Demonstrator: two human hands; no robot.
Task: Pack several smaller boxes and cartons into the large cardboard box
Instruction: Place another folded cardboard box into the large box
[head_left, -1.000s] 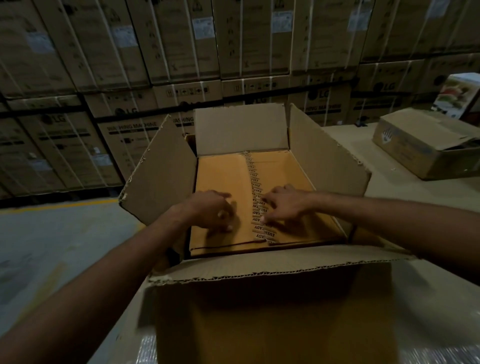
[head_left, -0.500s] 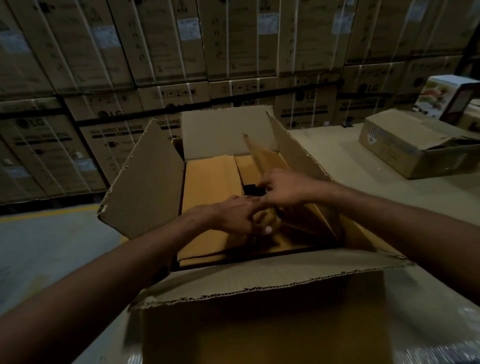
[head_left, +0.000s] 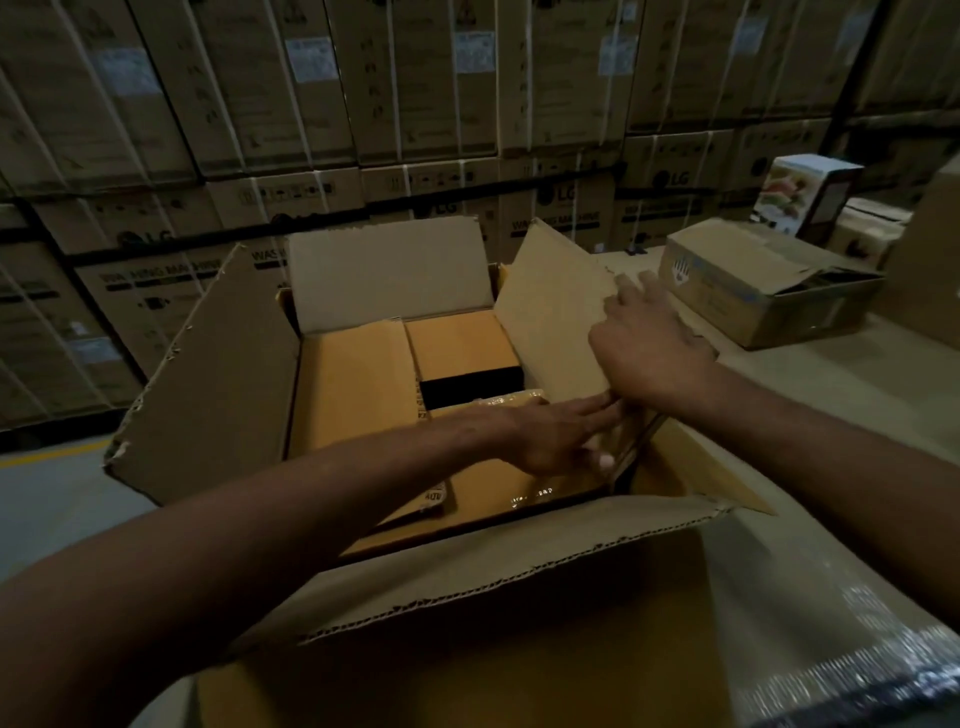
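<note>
As flat left hand (head_left: 550, 439) pins carton (head_left: 353, 395) inside large cardboard box (head_left: 467, 665), splayed right hand (head_left: 649, 343) forces flap (head_left: 550, 312) back; may tear.

Dim warehouse light, warm inside the box (head_left: 218, 374); glare on plastic wrap (head_left: 857, 673); soft focus, wide-angle bending at edges.

Left hand (head_left: 550, 439), right hand (head_left: 649, 348) at box (head_left: 208, 374)
</note>
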